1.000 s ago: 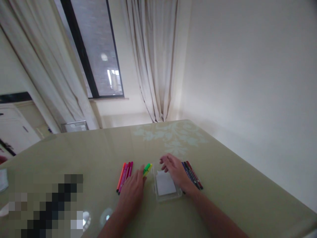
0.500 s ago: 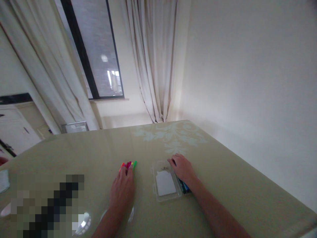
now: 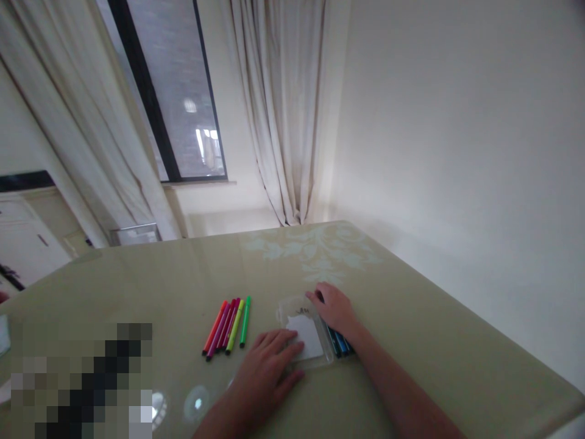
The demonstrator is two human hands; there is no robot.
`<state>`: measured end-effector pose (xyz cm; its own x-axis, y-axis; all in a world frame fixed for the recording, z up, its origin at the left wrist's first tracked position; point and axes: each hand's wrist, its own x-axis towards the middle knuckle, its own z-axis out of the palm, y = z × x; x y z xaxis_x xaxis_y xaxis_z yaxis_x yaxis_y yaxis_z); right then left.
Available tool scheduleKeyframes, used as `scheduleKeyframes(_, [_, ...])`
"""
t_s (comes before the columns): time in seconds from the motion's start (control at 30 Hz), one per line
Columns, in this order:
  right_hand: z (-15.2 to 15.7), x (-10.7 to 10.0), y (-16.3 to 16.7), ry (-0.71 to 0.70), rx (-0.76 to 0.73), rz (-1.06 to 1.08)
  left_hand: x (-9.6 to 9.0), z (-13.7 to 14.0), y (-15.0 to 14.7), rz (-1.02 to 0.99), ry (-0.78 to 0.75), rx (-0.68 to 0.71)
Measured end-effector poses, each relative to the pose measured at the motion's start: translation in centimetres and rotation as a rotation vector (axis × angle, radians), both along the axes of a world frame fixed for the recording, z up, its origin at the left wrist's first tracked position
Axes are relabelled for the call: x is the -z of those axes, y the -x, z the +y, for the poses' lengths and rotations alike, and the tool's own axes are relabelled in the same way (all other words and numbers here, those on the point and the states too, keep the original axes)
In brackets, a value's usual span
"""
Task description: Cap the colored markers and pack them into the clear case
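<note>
My left hand [image 3: 269,369] reaches over the lower left of a clear plastic case [image 3: 326,360], its fingers apart and lying on or just above it. A white card [image 3: 311,335] shows inside the case. My right hand [image 3: 335,306] is curled at the case's upper right corner. What its fingers hold, if anything, is hidden. Under that wrist several dark blue and teal markers [image 3: 337,344] lie beside the case, partly covered. Left of the case, several bright markers lie side by side: orange [image 3: 214,328], purple and magenta, yellow [image 3: 235,327] and green [image 3: 245,322].
The glossy table [image 3: 150,274] carries a pale floral pattern at its far end. A wall [image 3: 457,183] runs along its right side. Curtains [image 3: 283,110] and a window stand behind. A pixelated patch [image 3: 91,378] covers the lower left.
My left hand has left the bright markers, which now lie uncovered, and moved right onto the plastic case. My right hand has stayed nearly in place.
</note>
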<state>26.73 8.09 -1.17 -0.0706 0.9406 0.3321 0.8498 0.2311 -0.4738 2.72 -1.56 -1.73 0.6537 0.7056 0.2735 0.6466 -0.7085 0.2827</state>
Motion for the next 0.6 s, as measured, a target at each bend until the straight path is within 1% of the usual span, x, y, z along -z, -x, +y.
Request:
scheduleKeyframes(0.1, [0.4,-0.2,-0.5,0.039,0.008,0.206,-0.1,0.2,0.2,-0.002,0.032,-0.016])
scheduleKeyframes(0.17, [0.2,-0.8,-0.8,0.065,-0.069,0.328,-0.2,0.3,0.3,0.001,0.054,-0.022])
scheduleKeyframes(0.23, [-0.2,-1.8,-1.2,0.097,-0.182,0.39,-0.3,0.2,0.3,0.008,0.07,-0.02])
scheduleKeyframes(0.27, [-0.4,-2.3,-1.5,0.098,-0.217,0.406,-0.3,0.2,0.3,0.009,0.072,-0.019])
scheduleKeyframes(0.3, [-0.6,-2.9,-1.7,0.082,-0.221,0.425,-0.2,0.2,0.3,0.008,0.068,-0.017])
scheduleKeyframes(0.33, [-0.8,-3.4,-1.9,0.044,-0.186,0.458,-0.2,0.2,0.3,0.005,0.061,-0.012])
scheduleKeyframes(0.4, [-1.2,-4.3,-2.2,-0.065,-0.039,0.572,-0.2,0.2,0.3,-0.007,0.041,-0.001])
scheduleKeyframes(0.47, [-1.6,-4.8,-1.7,-0.146,0.087,0.678,-0.2,0.2,0.3,-0.04,0.005,0.0])
scheduleKeyframes(0.5, [-1.8,-4.7,-1.1,-0.159,0.106,0.708,-0.2,0.2,0.3,-0.063,-0.02,-0.01])
scheduleKeyframes(0.53, [-2.2,-4.6,-0.2,-0.15,0.09,0.724,-0.2,0.2,0.3,-0.083,-0.049,-0.028])
scheduleKeyframes(0.57, [-2.6,-4.2,0.9,-0.107,0.038,0.728,-0.2,0.2,0.3,-0.095,-0.079,-0.053])
scheduleKeyframes(0.6, [-3.1,-3.8,2.2,-0.033,-0.033,0.732,-0.1,0.3,0.3,-0.095,-0.111,-0.083])
